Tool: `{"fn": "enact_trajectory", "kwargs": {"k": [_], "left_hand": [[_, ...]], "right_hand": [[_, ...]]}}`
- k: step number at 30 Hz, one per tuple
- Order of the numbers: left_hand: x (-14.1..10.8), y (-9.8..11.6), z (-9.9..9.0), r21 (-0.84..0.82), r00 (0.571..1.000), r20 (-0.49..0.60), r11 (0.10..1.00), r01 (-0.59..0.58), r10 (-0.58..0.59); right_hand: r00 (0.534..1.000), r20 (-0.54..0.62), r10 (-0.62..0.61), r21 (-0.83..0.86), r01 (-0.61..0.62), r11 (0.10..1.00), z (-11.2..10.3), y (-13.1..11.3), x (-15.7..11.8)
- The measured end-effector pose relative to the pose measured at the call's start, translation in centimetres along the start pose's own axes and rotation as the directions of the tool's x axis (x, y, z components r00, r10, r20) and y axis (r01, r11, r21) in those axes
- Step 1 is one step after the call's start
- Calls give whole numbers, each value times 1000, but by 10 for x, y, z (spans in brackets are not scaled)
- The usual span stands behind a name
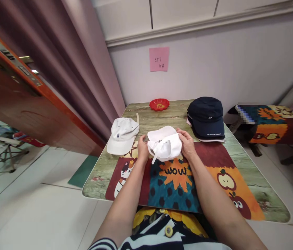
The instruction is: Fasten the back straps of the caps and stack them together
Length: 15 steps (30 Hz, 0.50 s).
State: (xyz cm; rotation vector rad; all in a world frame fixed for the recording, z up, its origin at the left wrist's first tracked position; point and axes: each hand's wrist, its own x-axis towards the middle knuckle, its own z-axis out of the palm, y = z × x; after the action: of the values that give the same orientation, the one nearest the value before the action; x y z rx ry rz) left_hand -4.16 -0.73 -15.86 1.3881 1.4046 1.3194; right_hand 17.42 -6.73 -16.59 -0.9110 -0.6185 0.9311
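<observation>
Between my two hands is a white baseball cap (165, 144), held just above the patterned mat (172, 194). Its strap end hangs toward me and the brim points away. My left hand (143, 148) grips the cap's left edge, its fingers partly hidden. The right side is pinched by my right hand (186, 141), thumb on top. To the left, a second white cap (122, 133) with a small dark logo rests on the table, its strap sticking up. A stack of caps with a dark navy cap (206, 116) on top stands at the right.
A red scalloped dish (159, 104) sits at the back of the wood-patterned table (141, 116). A pink note (159, 59) is stuck to the wall behind. An orange-brown door (32, 104) and a purple curtain (91, 69) border the left; another table (273, 125) stands at right.
</observation>
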Motion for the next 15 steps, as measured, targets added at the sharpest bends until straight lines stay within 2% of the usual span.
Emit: {"fn": "enact_trajectory", "kwargs": {"k": [2, 5, 7, 9, 12, 13, 15], "left_hand": [[-4, 2, -10, 13, 999, -21, 1000, 28, -28], [-9, 16, -27, 16, 999, -20, 999, 42, -41], [-14, 32, -39, 11, 999, 40, 1000, 19, -20], [-18, 51, -53, 4, 987, 157, 999, -33, 32], [-25, 82, -73, -6, 932, 344, 993, -119, 114], [-27, 92, -79, -9, 905, 403, 989, -146, 137], [-32, 109, -88, -2, 844, 511, 982, -188, 163]], "right_hand": [[999, 17, -45, -71, 46, 996, -1, 2, 0], [989, 36, -143, -216, 148, 965, -4, -3, -1], [975, 43, -218, -286, 221, 932, -3, -17, -3], [953, 82, -292, -323, 302, 897, 0, -39, -8], [899, 289, -329, -411, 427, 806, 16, -83, -20], [870, 398, -292, -460, 465, 757, 24, -98, -24], [773, 611, -171, -541, 565, 623, 41, -123, -31]]}}
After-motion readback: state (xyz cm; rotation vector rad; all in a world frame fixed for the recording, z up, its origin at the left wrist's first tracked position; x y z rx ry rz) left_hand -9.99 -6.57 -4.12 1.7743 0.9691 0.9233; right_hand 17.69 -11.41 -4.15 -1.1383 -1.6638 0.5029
